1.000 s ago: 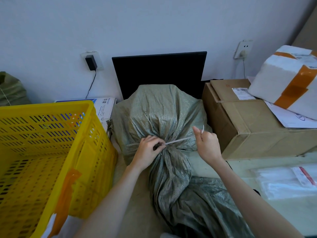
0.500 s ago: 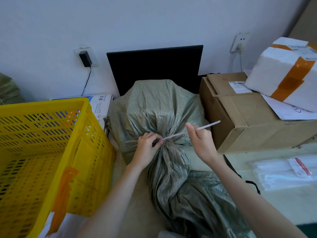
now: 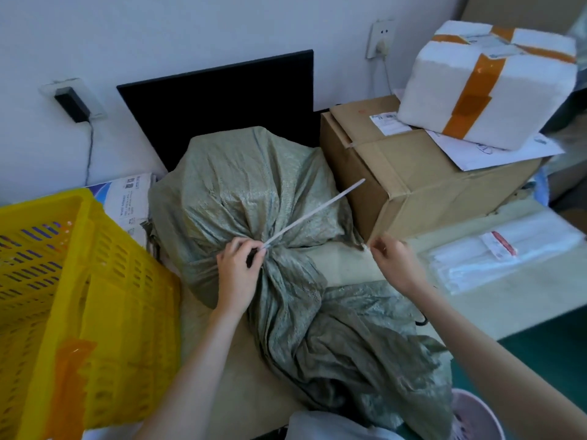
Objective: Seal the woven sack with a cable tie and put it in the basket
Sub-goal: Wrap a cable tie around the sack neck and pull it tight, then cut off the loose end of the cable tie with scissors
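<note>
A grey-green woven sack (image 3: 254,192) lies on the table, its neck gathered into a tight bunch. A white cable tie (image 3: 317,208) circles that neck, and its long tail sticks up and to the right, free in the air. My left hand (image 3: 236,274) pinches the tie's head at the neck. My right hand (image 3: 397,262) hovers to the right of the neck, off the tie, fingers loosely curled with nothing clearly in them. The yellow slatted basket (image 3: 104,281) stands at the left, right beside the sack.
A cardboard box (image 3: 413,185) with a taped white foam box (image 3: 486,81) on top stands close on the right. A black panel (image 3: 222,103) leans on the wall behind. A clear plastic packet (image 3: 502,252) lies on the table at right. A pink bin (image 3: 476,417) sits at the bottom right.
My right hand has let go of the tie's tail and dropped away to the right. The tail now stands free. My left hand stays at the neck.
</note>
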